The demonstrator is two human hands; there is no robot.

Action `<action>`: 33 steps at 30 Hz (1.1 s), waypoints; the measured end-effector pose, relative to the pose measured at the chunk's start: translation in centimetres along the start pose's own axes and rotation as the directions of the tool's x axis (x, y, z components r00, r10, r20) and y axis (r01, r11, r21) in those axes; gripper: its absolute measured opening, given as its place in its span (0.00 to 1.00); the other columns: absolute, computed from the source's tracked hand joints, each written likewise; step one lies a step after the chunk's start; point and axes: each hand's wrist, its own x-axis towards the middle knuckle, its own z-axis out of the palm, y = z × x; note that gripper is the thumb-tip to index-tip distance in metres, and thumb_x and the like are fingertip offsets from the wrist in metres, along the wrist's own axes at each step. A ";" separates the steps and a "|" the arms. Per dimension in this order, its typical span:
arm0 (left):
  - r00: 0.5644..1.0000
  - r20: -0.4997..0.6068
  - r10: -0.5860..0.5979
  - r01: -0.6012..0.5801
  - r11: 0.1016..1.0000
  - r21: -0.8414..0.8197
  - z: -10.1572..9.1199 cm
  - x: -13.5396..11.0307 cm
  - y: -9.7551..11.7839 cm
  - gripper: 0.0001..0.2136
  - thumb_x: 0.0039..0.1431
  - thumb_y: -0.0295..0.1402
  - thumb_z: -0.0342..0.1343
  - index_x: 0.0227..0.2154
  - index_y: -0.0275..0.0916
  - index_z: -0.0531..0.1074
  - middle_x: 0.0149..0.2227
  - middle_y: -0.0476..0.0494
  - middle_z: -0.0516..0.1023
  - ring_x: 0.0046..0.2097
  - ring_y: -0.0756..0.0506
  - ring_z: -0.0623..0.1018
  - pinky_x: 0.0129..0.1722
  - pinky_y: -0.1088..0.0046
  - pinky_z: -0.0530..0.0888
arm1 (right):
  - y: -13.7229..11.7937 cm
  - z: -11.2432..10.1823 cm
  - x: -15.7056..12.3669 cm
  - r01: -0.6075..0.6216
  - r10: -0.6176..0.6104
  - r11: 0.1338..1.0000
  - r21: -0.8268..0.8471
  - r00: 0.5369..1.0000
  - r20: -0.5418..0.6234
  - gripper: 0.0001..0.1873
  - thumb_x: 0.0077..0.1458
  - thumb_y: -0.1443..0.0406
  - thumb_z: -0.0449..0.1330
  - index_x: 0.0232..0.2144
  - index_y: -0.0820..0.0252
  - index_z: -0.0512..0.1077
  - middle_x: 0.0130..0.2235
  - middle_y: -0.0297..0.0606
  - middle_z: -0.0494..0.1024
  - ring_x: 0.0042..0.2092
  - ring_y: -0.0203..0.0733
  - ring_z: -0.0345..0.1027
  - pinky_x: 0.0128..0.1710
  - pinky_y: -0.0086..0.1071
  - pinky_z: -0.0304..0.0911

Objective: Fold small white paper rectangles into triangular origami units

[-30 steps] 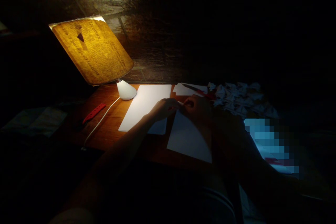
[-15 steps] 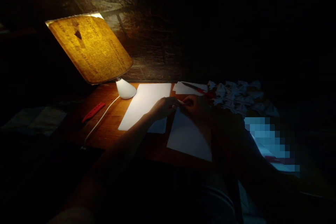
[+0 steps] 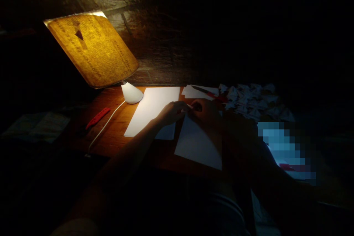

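Note:
My left hand (image 3: 173, 111) reaches in over the edge of a stack of white paper, its fingers closed in a pinch. Opposite it, my right hand (image 3: 203, 110) lies in shadow with bent fingers. Their fingertips meet at a small pale piece of paper (image 3: 189, 106), mostly hidden by the fingers. Just below both hands a white sheet of paper (image 3: 197, 145) rests on the table, its right part in shadow. The lit paper stack (image 3: 151, 108) lies to the left, partly under my left forearm.
A lamp (image 3: 132, 93) with a printed shade stands at left, its white cord (image 3: 106, 125) crossing the wooden table (image 3: 116, 140). Beside it lies a red-handled cutter (image 3: 98, 116). Scissors (image 3: 211, 95) rest on paper pieces at the back, near many folded paper pieces (image 3: 249, 99). A blurred bright screen glows right.
Both hands stay almost in place, with only a slight shift of the right fingers. The whole view has moved slightly; nothing is let go.

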 end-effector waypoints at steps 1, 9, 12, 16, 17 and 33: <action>1.000 -0.002 -0.002 0.002 1.000 0.000 0.0 0.0 0.0 0.10 0.63 0.28 0.58 0.42 0.40 0.83 0.48 0.40 0.86 0.47 0.44 0.84 0.49 0.64 0.80 | -0.1 0.0 0.0 -0.026 0.026 0.999 -0.020 1.000 -0.007 0.09 0.54 0.61 0.71 0.36 0.60 0.80 0.37 0.42 0.85 0.37 0.44 0.76 0.36 0.33 0.66; 1.000 -0.008 0.000 0.000 1.000 0.010 0.2 0.0 -0.1 0.10 0.63 0.28 0.57 0.42 0.40 0.83 0.48 0.41 0.86 0.47 0.44 0.85 0.49 0.64 0.80 | -0.7 -0.2 0.0 -0.118 0.119 0.993 -0.026 0.990 0.079 0.11 0.56 0.58 0.71 0.31 0.60 0.82 0.35 0.42 0.85 0.35 0.44 0.77 0.34 0.33 0.63; 1.000 -0.009 -0.002 0.003 1.000 0.019 0.3 0.0 -0.3 0.09 0.63 0.29 0.58 0.41 0.39 0.82 0.48 0.40 0.86 0.48 0.43 0.85 0.50 0.64 0.80 | -0.9 -0.2 -0.2 -0.082 0.082 0.997 -0.002 0.995 0.063 0.10 0.57 0.58 0.69 0.31 0.60 0.83 0.34 0.41 0.85 0.35 0.43 0.76 0.33 0.32 0.62; 1.000 -0.014 0.013 -0.013 0.999 0.037 0.2 0.0 -0.3 0.08 0.63 0.29 0.59 0.42 0.40 0.82 0.47 0.40 0.86 0.47 0.44 0.84 0.50 0.65 0.80 | -1.0 -0.2 -0.3 -0.049 0.050 0.998 -0.031 0.998 0.028 0.08 0.57 0.61 0.68 0.31 0.60 0.83 0.35 0.41 0.85 0.35 0.42 0.75 0.35 0.33 0.61; 1.000 -0.012 0.016 -0.016 0.999 0.047 0.2 -0.1 -0.2 0.08 0.64 0.29 0.59 0.42 0.40 0.82 0.47 0.40 0.86 0.47 0.44 0.84 0.49 0.65 0.80 | -1.0 -0.2 -0.3 -0.040 0.041 0.999 -0.032 0.999 0.025 0.07 0.57 0.62 0.68 0.31 0.60 0.82 0.35 0.41 0.85 0.35 0.42 0.75 0.35 0.33 0.62; 0.999 0.028 0.020 -0.022 0.996 0.081 -0.1 0.0 0.6 0.11 0.63 0.28 0.58 0.45 0.40 0.82 0.48 0.40 0.84 0.44 0.44 0.83 0.50 0.62 0.80 | -0.7 -2.1 0.1 0.125 -0.103 0.982 -0.144 0.983 0.153 0.09 0.61 0.58 0.66 0.36 0.57 0.79 0.37 0.40 0.85 0.37 0.42 0.75 0.36 0.32 0.60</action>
